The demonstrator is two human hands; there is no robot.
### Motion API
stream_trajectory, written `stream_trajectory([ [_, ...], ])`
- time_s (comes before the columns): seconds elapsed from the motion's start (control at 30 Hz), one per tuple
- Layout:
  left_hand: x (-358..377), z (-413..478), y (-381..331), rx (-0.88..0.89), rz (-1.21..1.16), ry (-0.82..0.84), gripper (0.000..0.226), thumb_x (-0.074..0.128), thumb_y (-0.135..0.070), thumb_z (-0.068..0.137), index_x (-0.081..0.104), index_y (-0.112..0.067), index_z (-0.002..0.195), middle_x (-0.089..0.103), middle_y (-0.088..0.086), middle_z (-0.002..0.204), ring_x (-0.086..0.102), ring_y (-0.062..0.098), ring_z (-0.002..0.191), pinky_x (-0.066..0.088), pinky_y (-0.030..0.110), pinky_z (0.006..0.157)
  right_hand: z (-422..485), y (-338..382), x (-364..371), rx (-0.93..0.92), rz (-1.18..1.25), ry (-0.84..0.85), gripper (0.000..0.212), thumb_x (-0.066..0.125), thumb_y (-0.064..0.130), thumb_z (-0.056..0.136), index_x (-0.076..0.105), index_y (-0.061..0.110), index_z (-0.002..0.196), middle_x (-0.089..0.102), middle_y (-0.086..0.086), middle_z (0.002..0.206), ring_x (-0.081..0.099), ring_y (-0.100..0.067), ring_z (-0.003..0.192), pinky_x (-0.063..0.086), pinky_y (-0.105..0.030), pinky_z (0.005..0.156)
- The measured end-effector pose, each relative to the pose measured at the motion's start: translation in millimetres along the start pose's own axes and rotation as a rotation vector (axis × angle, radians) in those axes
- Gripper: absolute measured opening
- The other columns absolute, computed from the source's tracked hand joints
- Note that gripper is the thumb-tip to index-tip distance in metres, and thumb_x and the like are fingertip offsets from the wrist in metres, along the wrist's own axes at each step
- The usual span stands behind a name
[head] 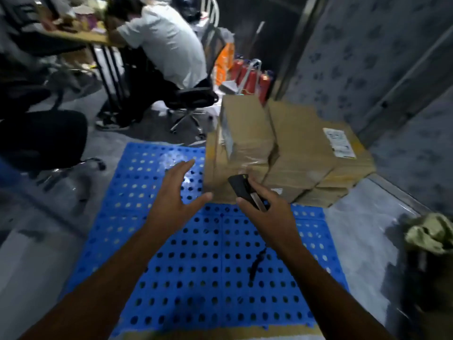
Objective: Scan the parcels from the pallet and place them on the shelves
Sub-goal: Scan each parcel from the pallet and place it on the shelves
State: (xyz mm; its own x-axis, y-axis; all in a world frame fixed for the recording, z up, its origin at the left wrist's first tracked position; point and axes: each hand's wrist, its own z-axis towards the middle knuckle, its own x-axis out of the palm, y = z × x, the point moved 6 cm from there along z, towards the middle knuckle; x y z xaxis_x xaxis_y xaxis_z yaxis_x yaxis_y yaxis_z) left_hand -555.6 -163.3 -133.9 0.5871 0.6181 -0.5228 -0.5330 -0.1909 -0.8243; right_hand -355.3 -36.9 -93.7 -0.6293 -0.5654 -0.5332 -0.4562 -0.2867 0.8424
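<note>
A blue perforated pallet (186, 266) lies on the floor below me. Brown cardboard parcels are stacked on its far right corner: a taller one (242, 133) at the left and a wide flat one (316, 153) with a white label (339, 143) at the right. My left hand (175, 195) reaches forward with fingers spread, just left of the stack and touching nothing. My right hand (266, 204) grips a black handheld scanner (244, 188), held in front of the stack's lower edge, its strap dangling below the wrist.
A person in a white shirt (166, 45) sits on an office chair at a table, back left. Another black chair (41, 138) stands at the left. Red cylinders (252, 77) stand behind the parcels. A patterned wall and door frame (367, 69) close off the right; crumpled cloth (431, 234) lies at right.
</note>
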Motion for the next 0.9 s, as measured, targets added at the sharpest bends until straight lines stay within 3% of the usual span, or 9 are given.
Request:
stream_trajectory([
  [0.1, 21, 55, -23, 0.075, -0.067, 0.050, 0.090, 0.060, -0.082, 0.077, 0.028, -0.048, 0.154, 0.028, -0.008, 0.164, 0.024, 0.013, 0.151, 0.029, 0.040, 0.119, 8, 1, -26, 0.050, -0.044, -0.116, 0.071, 0.068, 0.065, 0.082, 0.049, 0.041, 0.145, 0.053, 0.017, 0.143, 0.053, -0.006, 0.126, 0.051, -0.037, 0.100],
  [0.23, 44, 107, -53, 0.175, -0.109, 0.108, 0.088, 0.066, -0.079, 0.074, 0.023, -0.064, 0.149, 0.022, -0.005, 0.167, 0.015, 0.014, 0.155, 0.027, 0.040, 0.116, 22, 5, -48, 0.095, -0.065, -0.234, 0.071, 0.067, 0.068, 0.081, 0.048, 0.042, 0.145, 0.055, 0.016, 0.135, 0.054, -0.004, 0.118, 0.053, -0.030, 0.095],
  [0.33, 57, 122, -57, 0.163, -0.098, 0.119, 0.099, 0.065, -0.085, 0.066, 0.030, -0.053, 0.153, 0.019, -0.001, 0.168, 0.012, 0.007, 0.153, 0.030, 0.040, 0.114, 29, 7, -55, 0.112, -0.073, -0.293, 0.069, 0.067, 0.066, 0.083, 0.049, 0.042, 0.145, 0.057, 0.012, 0.131, 0.055, -0.004, 0.112, 0.052, -0.027, 0.090],
  [0.4, 63, 124, -57, 0.167, -0.071, 0.089, 0.101, 0.073, -0.076, 0.064, 0.039, -0.038, 0.152, 0.029, 0.003, 0.164, 0.018, 0.006, 0.149, 0.031, 0.043, 0.116, 31, 7, -57, 0.116, -0.092, -0.315, 0.068, 0.068, 0.063, 0.084, 0.050, 0.040, 0.145, 0.059, 0.009, 0.129, 0.057, -0.006, 0.111, 0.053, -0.027, 0.090],
  [0.47, 68, 124, -56, 0.198, -0.080, 0.065, 0.097, 0.088, -0.053, 0.067, 0.045, -0.023, 0.149, 0.042, 0.006, 0.155, 0.031, 0.025, 0.149, 0.036, 0.057, 0.116, 31, 6, -59, 0.120, -0.103, -0.329, 0.067, 0.068, 0.062, 0.084, 0.050, 0.039, 0.144, 0.061, 0.007, 0.128, 0.058, -0.007, 0.111, 0.054, -0.031, 0.091],
  [0.53, 72, 124, -52, 0.203, -0.093, 0.037, 0.092, 0.091, -0.042, 0.070, 0.046, -0.018, 0.146, 0.047, 0.007, 0.150, 0.040, 0.035, 0.144, 0.042, 0.062, 0.107, 30, 4, -60, 0.124, -0.108, -0.333, 0.067, 0.068, 0.062, 0.084, 0.051, 0.039, 0.144, 0.061, 0.007, 0.127, 0.059, -0.007, 0.112, 0.055, -0.033, 0.091],
  [0.67, 76, 123, -48, 0.194, -0.089, -0.027, 0.085, 0.087, -0.044, 0.075, 0.042, -0.029, 0.145, 0.049, 0.002, 0.147, 0.049, 0.028, 0.135, 0.052, 0.055, 0.098, 25, -1, -69, 0.116, -0.102, -0.347, 0.066, 0.070, 0.059, 0.084, 0.051, 0.038, 0.144, 0.061, 0.006, 0.127, 0.059, -0.007, 0.113, 0.054, -0.033, 0.093],
  [0.83, 75, 105, -48, 0.131, -0.183, -0.085, 0.084, 0.082, -0.052, 0.076, 0.031, -0.047, 0.143, 0.048, 0.001, 0.147, 0.055, 0.024, 0.126, 0.058, 0.046, 0.090, 15, -13, -90, 0.088, -0.092, -0.365, 0.065, 0.071, 0.058, 0.084, 0.053, 0.036, 0.143, 0.062, 0.010, 0.127, 0.057, -0.002, 0.113, 0.052, -0.023, 0.092],
  [0.9, 71, 86, -51, 0.113, -0.206, -0.113, 0.086, 0.081, -0.054, 0.074, 0.030, -0.047, 0.143, 0.045, -0.008, 0.144, 0.053, 0.014, 0.124, 0.056, 0.034, 0.087, 10, -19, -100, 0.074, -0.073, -0.350, 0.066, 0.071, 0.058, 0.084, 0.054, 0.035, 0.143, 0.062, 0.013, 0.131, 0.057, -0.001, 0.115, 0.052, -0.025, 0.094],
])
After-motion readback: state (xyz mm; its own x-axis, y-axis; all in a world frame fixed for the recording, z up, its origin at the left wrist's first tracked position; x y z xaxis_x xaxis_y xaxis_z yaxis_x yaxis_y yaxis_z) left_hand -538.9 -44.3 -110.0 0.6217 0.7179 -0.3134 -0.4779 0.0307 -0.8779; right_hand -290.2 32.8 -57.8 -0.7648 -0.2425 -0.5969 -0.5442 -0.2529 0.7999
